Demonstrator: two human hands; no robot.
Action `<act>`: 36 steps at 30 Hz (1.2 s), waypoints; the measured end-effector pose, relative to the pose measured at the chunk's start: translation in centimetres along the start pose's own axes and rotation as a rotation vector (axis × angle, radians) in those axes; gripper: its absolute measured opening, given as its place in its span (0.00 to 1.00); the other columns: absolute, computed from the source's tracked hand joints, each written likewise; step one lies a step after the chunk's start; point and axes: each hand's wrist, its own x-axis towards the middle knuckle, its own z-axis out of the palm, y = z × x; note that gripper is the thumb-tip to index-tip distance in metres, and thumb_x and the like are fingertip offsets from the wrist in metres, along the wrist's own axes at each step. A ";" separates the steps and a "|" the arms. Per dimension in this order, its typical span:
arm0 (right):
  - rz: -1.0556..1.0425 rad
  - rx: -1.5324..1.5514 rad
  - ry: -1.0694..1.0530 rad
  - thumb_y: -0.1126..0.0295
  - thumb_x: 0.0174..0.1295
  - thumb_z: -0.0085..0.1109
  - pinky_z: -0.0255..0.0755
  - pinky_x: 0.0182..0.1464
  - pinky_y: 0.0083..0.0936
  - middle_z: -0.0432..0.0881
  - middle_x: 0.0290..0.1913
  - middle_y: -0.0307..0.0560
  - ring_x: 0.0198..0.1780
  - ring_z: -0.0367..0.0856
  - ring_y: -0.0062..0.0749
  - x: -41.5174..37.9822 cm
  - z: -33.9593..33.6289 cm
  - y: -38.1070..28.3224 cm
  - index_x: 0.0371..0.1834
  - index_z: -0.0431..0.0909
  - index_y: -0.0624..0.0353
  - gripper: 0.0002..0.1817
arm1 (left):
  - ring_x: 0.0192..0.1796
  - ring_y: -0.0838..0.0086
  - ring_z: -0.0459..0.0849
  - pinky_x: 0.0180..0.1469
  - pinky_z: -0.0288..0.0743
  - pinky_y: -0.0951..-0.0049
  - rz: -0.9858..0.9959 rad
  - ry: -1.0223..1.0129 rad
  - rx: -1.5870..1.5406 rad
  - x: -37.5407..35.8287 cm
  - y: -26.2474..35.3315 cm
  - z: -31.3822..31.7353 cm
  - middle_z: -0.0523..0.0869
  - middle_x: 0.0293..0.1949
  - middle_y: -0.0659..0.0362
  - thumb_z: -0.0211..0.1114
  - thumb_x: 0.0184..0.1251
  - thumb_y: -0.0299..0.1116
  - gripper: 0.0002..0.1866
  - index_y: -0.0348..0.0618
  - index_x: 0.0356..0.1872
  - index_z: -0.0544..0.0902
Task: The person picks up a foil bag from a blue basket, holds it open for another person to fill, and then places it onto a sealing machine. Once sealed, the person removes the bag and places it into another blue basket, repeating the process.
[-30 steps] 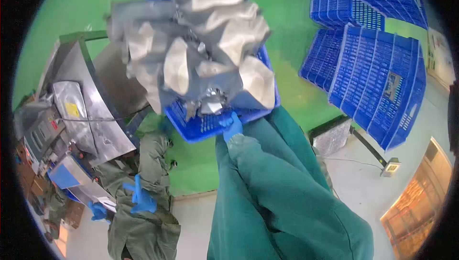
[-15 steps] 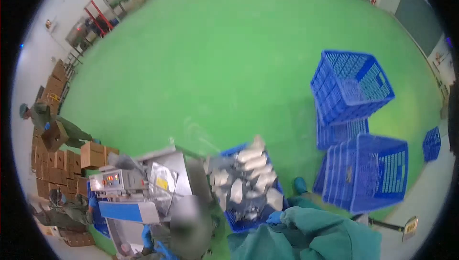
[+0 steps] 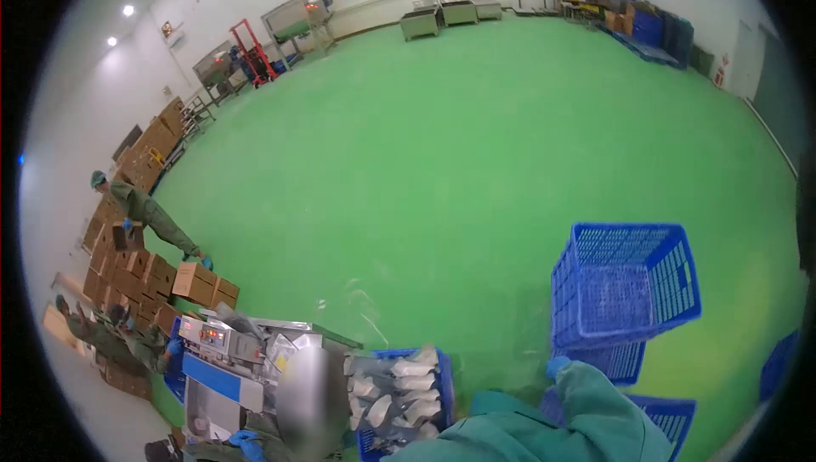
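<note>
My right hand (image 3: pixel 557 367), in a blue glove, reaches out at the end of a teal sleeve. It is at the near left corner of a stack of blue plastic crates (image 3: pixel 625 288), just below the top crate's base. Its fingers are too small and blurred to show whether they grip the crate. My left hand is out of sight. Left of my body, a blue crate (image 3: pixel 448 381) holds several pale, filled plastic bags (image 3: pixel 415 384). More blue crates (image 3: pixel 671 419) are partly behind my right sleeve.
A steel machine (image 3: pixel 223 347) with a control panel is at lower left, beside a co-worker with blue gloves (image 3: pixel 246 443). Another person (image 3: pixel 149 207) holds a box near stacked cartons (image 3: pixel 127 271). Green floor (image 3: pixel 425 164) stretches ahead; a red lifter (image 3: pixel 253 58) is farther back.
My right hand has moved from the crate of bags to the stacked crates at right. The camera view has tilted up, showing more of the far wall.
</note>
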 end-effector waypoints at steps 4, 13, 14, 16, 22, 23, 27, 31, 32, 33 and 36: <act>0.174 0.203 0.293 0.58 0.61 0.50 0.75 0.38 0.30 0.83 0.36 0.47 0.36 0.81 0.34 -6.6 -8.7 3.0 0.40 0.82 0.50 0.14 | 0.44 0.65 0.79 0.44 0.76 0.70 -0.117 -0.479 -0.173 -3.0 -0.4 15.2 0.78 0.50 0.58 0.52 0.67 0.41 0.28 0.46 0.67 0.60; 0.257 1.429 0.317 0.63 0.59 0.58 0.71 0.28 0.23 0.81 0.27 0.43 0.26 0.78 0.26 14.5 -8.5 8.4 0.39 0.80 0.63 0.14 | 0.36 0.67 0.83 0.37 0.78 0.68 -0.346 -0.481 -0.220 -8.2 0.0 25.8 0.83 0.38 0.54 0.48 0.67 0.45 0.19 0.42 0.47 0.78; 0.246 1.333 0.327 0.62 0.59 0.58 0.71 0.28 0.23 0.81 0.27 0.44 0.26 0.78 0.25 15.6 -11.2 7.9 0.38 0.80 0.63 0.14 | 0.36 0.66 0.83 0.37 0.77 0.68 -0.357 -0.457 -0.202 -8.6 0.2 26.4 0.83 0.38 0.53 0.48 0.67 0.45 0.19 0.42 0.47 0.78; 0.199 1.413 0.287 0.60 0.60 0.57 0.71 0.28 0.23 0.81 0.28 0.44 0.26 0.78 0.25 15.6 -18.5 6.4 0.39 0.80 0.62 0.15 | 0.37 0.64 0.83 0.38 0.77 0.66 -0.363 -0.422 -0.175 -8.1 0.9 28.3 0.83 0.38 0.52 0.48 0.67 0.44 0.19 0.42 0.45 0.79; -0.150 0.919 0.094 0.59 0.61 0.54 0.74 0.38 0.30 0.82 0.38 0.48 0.37 0.81 0.32 26.6 -20.1 20.0 0.41 0.79 0.59 0.15 | 0.39 0.57 0.82 0.41 0.75 0.61 -0.130 -0.276 0.057 -2.9 5.1 37.9 0.83 0.37 0.48 0.47 0.66 0.44 0.18 0.42 0.42 0.81; -0.167 0.809 0.017 0.59 0.61 0.54 0.74 0.38 0.30 0.82 0.38 0.48 0.37 0.81 0.32 25.6 -24.1 21.5 0.41 0.79 0.59 0.15 | 0.39 0.56 0.82 0.41 0.75 0.60 -0.094 -0.208 0.058 -0.7 6.6 40.2 0.84 0.37 0.48 0.47 0.66 0.44 0.18 0.43 0.41 0.81; -0.286 -0.138 -0.094 0.57 0.61 0.48 0.70 0.54 0.35 0.78 0.53 0.42 0.51 0.77 0.35 23.8 -31.9 23.0 0.48 0.79 0.45 0.16 | 0.41 0.51 0.82 0.43 0.74 0.57 -0.140 0.133 -0.172 3.8 20.4 39.7 0.84 0.36 0.45 0.47 0.66 0.44 0.19 0.43 0.38 0.82; -0.368 -0.240 -0.189 0.57 0.61 0.48 0.72 0.52 0.34 0.79 0.52 0.42 0.50 0.78 0.33 32.5 -36.3 26.0 0.49 0.78 0.46 0.16 | 0.44 0.49 0.80 0.45 0.72 0.56 -0.317 0.073 -0.216 3.9 27.2 35.7 0.81 0.43 0.43 0.50 0.62 0.47 0.20 0.45 0.44 0.81; -0.401 -0.286 -0.207 0.58 0.61 0.48 0.72 0.52 0.34 0.79 0.52 0.42 0.50 0.78 0.33 34.7 -37.6 26.5 0.49 0.78 0.46 0.16 | 0.42 0.49 0.80 0.44 0.72 0.56 -0.396 0.177 -0.244 3.0 27.1 36.1 0.81 0.41 0.43 0.50 0.62 0.47 0.20 0.44 0.42 0.81; -0.440 -0.332 -0.223 0.58 0.61 0.48 0.72 0.51 0.33 0.79 0.52 0.42 0.49 0.78 0.32 37.3 -38.9 26.9 0.50 0.78 0.47 0.17 | 0.41 0.50 0.81 0.43 0.72 0.55 -0.475 0.285 -0.264 2.3 26.9 36.5 0.82 0.39 0.43 0.51 0.61 0.46 0.20 0.43 0.40 0.82; -0.623 -0.533 -0.248 0.59 0.61 0.48 0.73 0.50 0.32 0.79 0.51 0.42 0.48 0.79 0.30 46.2 -42.9 28.1 0.50 0.78 0.48 0.17 | 0.40 0.50 0.81 0.42 0.73 0.55 -0.756 0.337 -0.317 -2.5 27.6 39.1 0.82 0.37 0.43 0.50 0.61 0.48 0.21 0.41 0.35 0.83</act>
